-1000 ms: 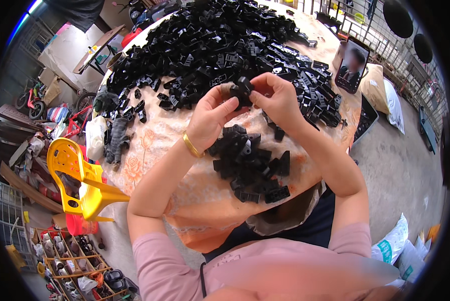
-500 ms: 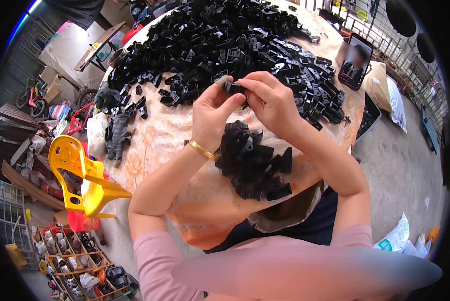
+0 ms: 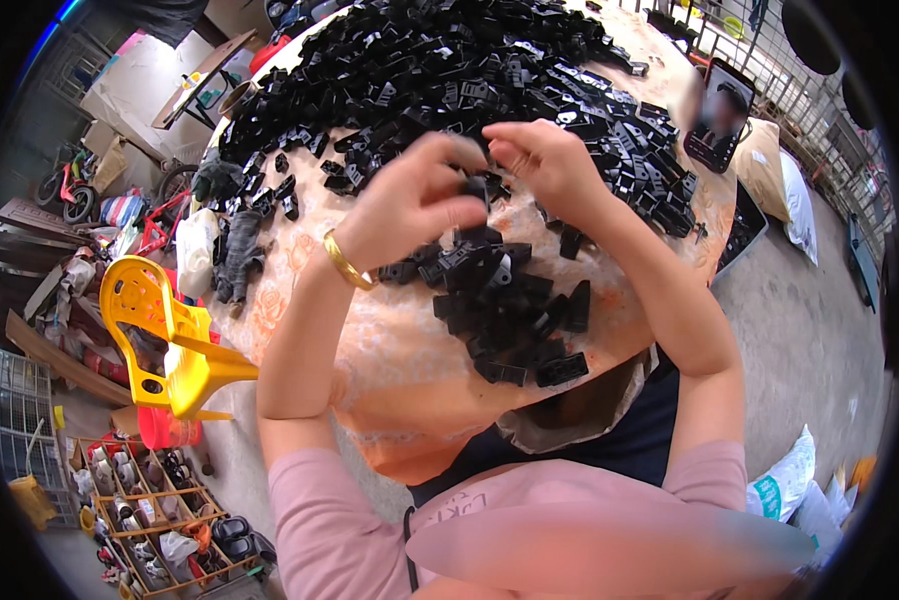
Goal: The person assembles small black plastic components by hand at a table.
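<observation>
Round surface [image 3: 399, 400] under an orange patterned cloth, loaded with black plastic parts.

Large heap of black parts [image 3: 449, 70] covers the far half, spilling toward the left and right rims. Smaller pile [image 3: 509, 305] sits apart on the near half, with bare cloth around it. Phone [image 3: 717, 118] lies at the far right rim, touching the heap's edge. A few dark pieces [image 3: 237, 255] hang at the left rim.

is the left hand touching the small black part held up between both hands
Touching: the head view shows the left hand's fingertips pinching the small black part.
</observation>
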Tool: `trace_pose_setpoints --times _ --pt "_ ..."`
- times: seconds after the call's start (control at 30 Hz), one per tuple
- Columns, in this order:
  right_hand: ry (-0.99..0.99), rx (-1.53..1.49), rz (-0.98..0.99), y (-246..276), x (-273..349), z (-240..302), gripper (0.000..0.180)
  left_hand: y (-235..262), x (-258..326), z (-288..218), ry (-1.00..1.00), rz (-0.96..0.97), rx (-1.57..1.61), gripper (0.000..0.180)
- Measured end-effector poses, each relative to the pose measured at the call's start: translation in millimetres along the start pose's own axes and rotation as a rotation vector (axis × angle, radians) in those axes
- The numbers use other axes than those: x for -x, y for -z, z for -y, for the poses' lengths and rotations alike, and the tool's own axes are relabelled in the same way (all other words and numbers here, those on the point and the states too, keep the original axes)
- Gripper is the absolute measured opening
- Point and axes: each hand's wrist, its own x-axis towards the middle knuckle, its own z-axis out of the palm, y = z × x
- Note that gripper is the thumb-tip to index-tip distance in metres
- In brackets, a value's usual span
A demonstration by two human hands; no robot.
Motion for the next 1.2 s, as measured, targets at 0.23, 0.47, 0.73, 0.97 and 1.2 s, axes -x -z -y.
trace_pose_setpoints --times 0.23,0.47,0.73,0.97,1.2 --pt "0.271 0.608 0.358 -21 14 -13 0.012 -6 0 -2 -0.046 0.255 -0.116 0.029" --pt "-0.057 0.329 0.159 -13 8 17 0.021 24 -34 65 -0.289 -0.513 -0.991 0.033" --pt "-0.133 0.205 0.116 -5 9 5 0.024 6 -33 66 -0.081 -0.39 -0.606 0.025" --pt "-0.201 -0.275 0.08 -3 9 13 0.027 -18 -20 40 0.018 -0.372 0.149 0.029" --pt "-0.044 -0.131 0.012 -2 9 32 0.035 -24 -12 27 -0.044 -0.426 0.084 0.03"
